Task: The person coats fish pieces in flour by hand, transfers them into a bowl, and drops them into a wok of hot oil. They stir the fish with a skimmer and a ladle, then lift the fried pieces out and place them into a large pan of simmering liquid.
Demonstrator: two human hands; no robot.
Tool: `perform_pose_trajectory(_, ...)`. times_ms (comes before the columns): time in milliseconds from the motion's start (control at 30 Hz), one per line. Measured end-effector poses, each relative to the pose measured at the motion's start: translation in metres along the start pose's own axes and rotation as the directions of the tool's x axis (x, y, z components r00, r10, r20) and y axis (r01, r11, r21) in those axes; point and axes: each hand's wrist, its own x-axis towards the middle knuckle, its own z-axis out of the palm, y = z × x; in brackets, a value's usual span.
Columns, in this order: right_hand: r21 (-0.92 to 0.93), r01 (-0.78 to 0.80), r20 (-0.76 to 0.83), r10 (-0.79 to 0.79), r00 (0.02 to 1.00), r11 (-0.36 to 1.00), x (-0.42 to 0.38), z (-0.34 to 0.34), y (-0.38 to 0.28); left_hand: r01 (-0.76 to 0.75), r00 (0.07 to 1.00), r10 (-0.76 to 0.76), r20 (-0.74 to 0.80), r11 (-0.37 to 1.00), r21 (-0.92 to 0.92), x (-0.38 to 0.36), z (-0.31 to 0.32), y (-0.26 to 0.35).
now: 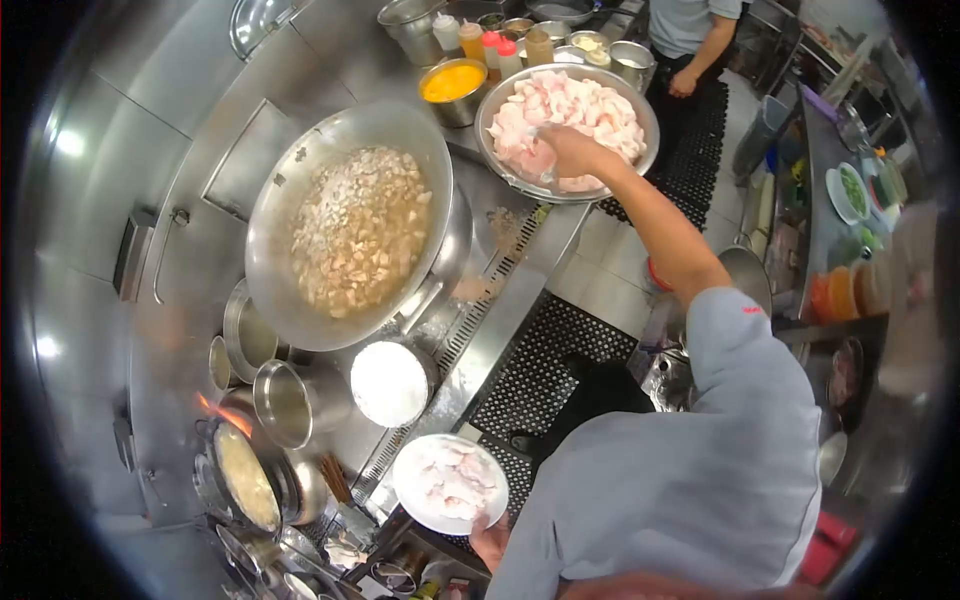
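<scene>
My right hand (572, 153) reaches into a wide metal bowl (652, 125) heaped with pale pink raw meat pieces (600, 108). Its fingers are curled down among them and look closed on some meat, partly hidden. Low in the view, my left hand (490, 538) grips the rim of a white plate (408, 498). Several pale raw pieces (455, 482) lie on that plate. Between the plate and the stove side stands a round container of white contents (389, 384). A large tilted wok (275, 255) holds chopped pieces in cloudy brownish liquid (360, 240).
Squeeze bottles (471, 40) and a pot of orange liquid (453, 82) stand behind the bowl. Metal pots (283, 403) and a pan beside a flame (248, 478) are at lower left. Another person (694, 28) stands at the top. Right, a counter carries a plate of greens (852, 192).
</scene>
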Motion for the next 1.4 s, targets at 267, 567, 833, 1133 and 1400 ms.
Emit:
perform_pose_trajectory(267,-0.27,0.24,0.204,-0.188,0.961,0.932,0.084,0.043,0.011,0.069,0.976,-0.093,0.195,0.99,0.127,0.021,0.211,-0.039)
perform_pose_trajectory(567,-0.124,0.009,0.241,0.021,0.97,0.992,0.088,0.052,0.006,0.015,0.914,-0.126,0.386,0.96,0.279,0.1,0.341,-0.074)
perform_pose_trajectory(833,0.155,-0.064,0.329,0.009,0.944,0.986,0.092,0.052,0.015,0.009,0.896,-0.142,0.421,0.953,0.303,0.115,0.377,-0.077)
perform_pose_trajectory(1133,0.527,-0.372,0.471,0.101,0.876,0.764,0.082,0.033,0.015,0.018,0.881,-0.166,0.442,0.947,0.321,0.114,0.386,-0.072)
perform_pose_trajectory(1400,0.818,-0.533,0.53,0.078,0.844,0.217,0.07,0.043,0.02,-0.017,0.88,-0.15,0.45,0.938,0.346,0.101,0.389,-0.065)
